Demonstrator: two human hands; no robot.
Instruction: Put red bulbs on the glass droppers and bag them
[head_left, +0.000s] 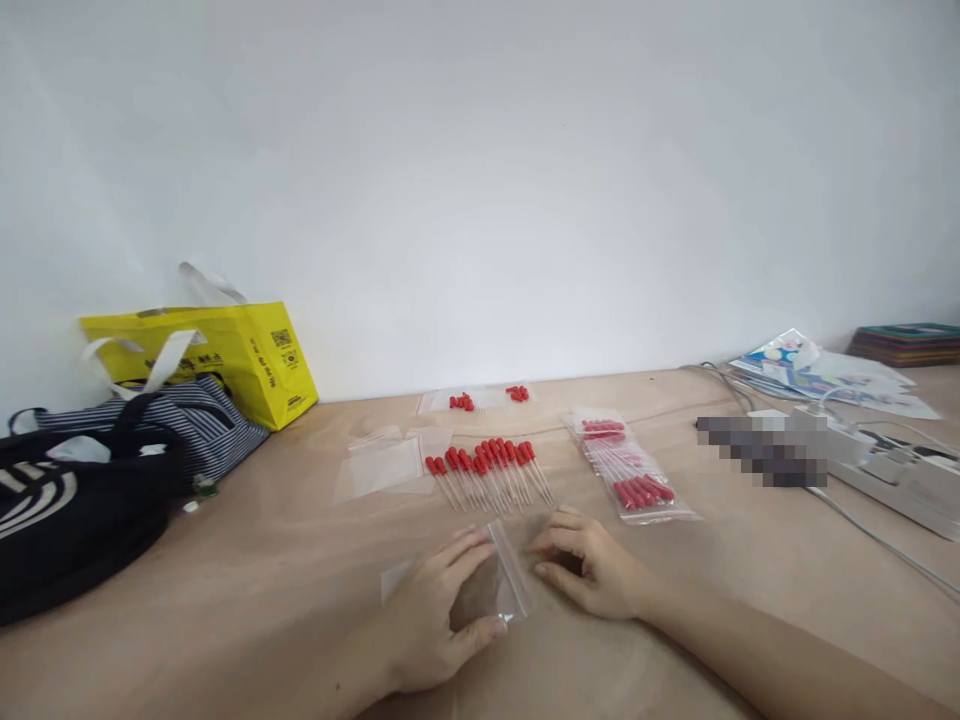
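My left hand [442, 610] rests over a clear zip bag [512, 580], thumb and fingers spread apart on the plastic. The bag lies flat, its zip edge facing right; part of it is hidden under the hand. Just right of that edge, my right hand [589, 560] lies on the table with fingers curved and a gap to the thumb, holding nothing. Beyond both hands is a row of droppers [491, 470] with red bulbs and thin clear stems. To the right, filled bags [630, 470] hold more red-bulbed droppers.
Flat clear bags [382, 465] lie left of the droppers. Small red bulbs [517, 393] sit on another bag near the wall. A yellow bag [277, 370], a striped bag [202, 430] and a black bag [97, 510] stand left. A power strip [892, 470] with cables is right.
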